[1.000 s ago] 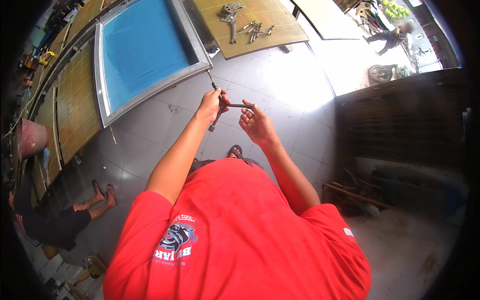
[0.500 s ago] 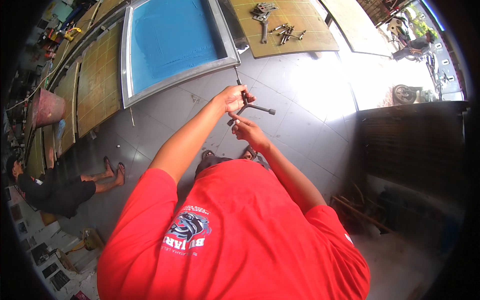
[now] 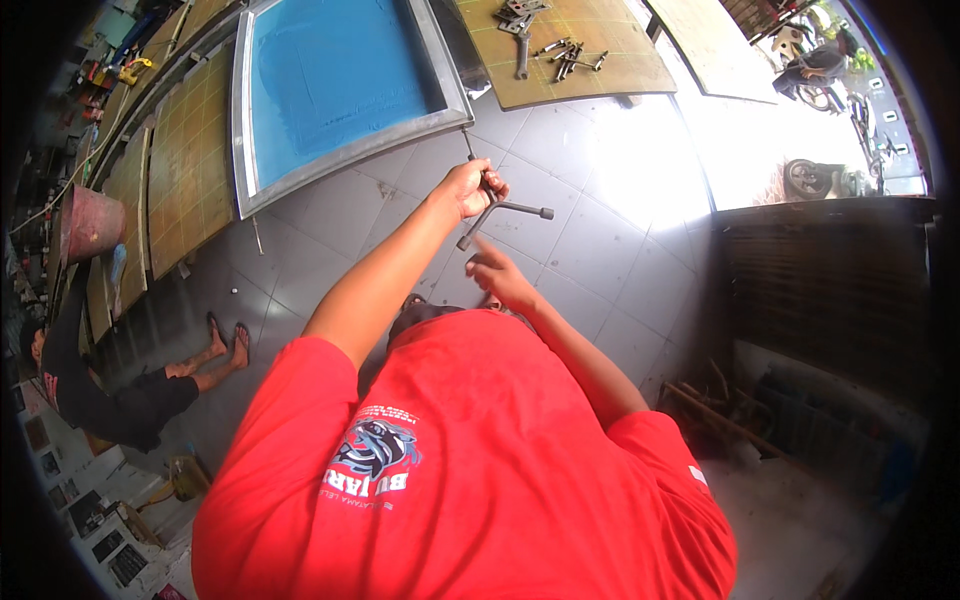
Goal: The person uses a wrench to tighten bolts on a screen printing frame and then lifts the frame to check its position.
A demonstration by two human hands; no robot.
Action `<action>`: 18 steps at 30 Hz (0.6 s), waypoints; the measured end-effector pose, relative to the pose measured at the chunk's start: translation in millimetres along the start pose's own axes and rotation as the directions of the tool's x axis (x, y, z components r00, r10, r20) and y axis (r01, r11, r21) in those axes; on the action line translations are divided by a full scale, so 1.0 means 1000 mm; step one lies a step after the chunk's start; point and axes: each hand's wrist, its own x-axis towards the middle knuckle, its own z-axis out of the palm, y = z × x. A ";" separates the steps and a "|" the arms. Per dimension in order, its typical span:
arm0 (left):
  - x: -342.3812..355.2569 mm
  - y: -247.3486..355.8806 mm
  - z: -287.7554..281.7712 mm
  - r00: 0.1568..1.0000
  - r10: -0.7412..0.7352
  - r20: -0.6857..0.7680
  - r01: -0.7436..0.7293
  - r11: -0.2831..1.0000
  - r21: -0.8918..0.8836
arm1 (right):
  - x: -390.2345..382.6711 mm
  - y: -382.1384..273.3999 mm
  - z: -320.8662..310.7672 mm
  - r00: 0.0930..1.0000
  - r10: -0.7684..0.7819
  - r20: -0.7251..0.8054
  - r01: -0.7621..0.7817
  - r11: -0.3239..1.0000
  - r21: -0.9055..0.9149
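My left hand (image 3: pixel 468 187) is closed around one arm of a dark Y-shaped socket wrench (image 3: pixel 520 209). That arm points up to a thin rod at the near right corner of a metal-framed screen (image 3: pixel 350 157) with blue mesh. Whether the socket fits over the rod is hidden by my fingers. The wrench's other two arms stick out below and to the right of my hand. My right hand (image 3: pixel 500 276) hangs just below the lower arm, apart from it, with nothing held. Its index finger is stretched out and blurred; the other fingers are loosely bent.
On the board (image 3: pixel 620 75) beyond lie an open-ended wrench (image 3: pixel 522 55), metal brackets and several bolts (image 3: pixel 570 62). More boards (image 3: pixel 190 170) line the left side, with a reddish bucket (image 3: pixel 92 222). A person (image 3: pixel 110 385) is at the left. A dark slatted bench (image 3: pixel 820 290) stands right.
The Y-shaped wrench has turned slightly in my left hand. My right hand has drawn away from its lower arm, downward. The person at the left has shifted, reaching toward the boards.
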 end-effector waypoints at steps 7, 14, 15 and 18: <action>0.005 -0.003 -0.015 0.998 0.036 0.060 -0.039 0.998 0.055 | -0.020 -0.033 -0.003 0.983 0.063 -0.175 0.013 0.917 0.400; 0.002 -0.002 -0.007 0.997 0.051 0.050 -0.052 0.998 0.027 | 0.001 -0.016 0.005 0.986 0.130 0.102 -0.165 0.808 0.565; 0.001 -0.001 -0.006 0.997 0.060 0.047 -0.061 0.998 0.028 | 0.005 -0.011 -0.002 0.991 0.137 0.009 -0.117 0.812 0.572; 0.002 -0.003 -0.007 0.998 0.056 0.043 -0.057 0.998 0.029 | 0.007 -0.016 -0.012 0.930 0.174 -0.323 0.060 0.796 0.602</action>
